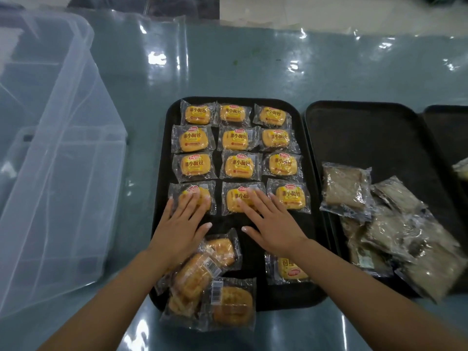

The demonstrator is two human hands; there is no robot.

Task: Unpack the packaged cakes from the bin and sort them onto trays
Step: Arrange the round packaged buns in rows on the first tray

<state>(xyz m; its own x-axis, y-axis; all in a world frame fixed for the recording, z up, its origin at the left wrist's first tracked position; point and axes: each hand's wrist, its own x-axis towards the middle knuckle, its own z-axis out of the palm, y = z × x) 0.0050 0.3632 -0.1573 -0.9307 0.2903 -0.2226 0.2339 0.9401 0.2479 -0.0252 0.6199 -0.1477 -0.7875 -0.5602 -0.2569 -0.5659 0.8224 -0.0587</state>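
Here, yellow cakes are being lined up on a black tray by flat, ungrasping hands. Loose packets are still waiting.

Middle tray is pretty much packed: four rows of yellow cakes wall to wall, with only thin gaps between packs. The one bare strip runs across it just past the loose pile at the near-left corner. Right tray has its whole far half open, brown packs heaped on the near part. Clear bin blocks the left side. The surface beyond the trays is wide open.
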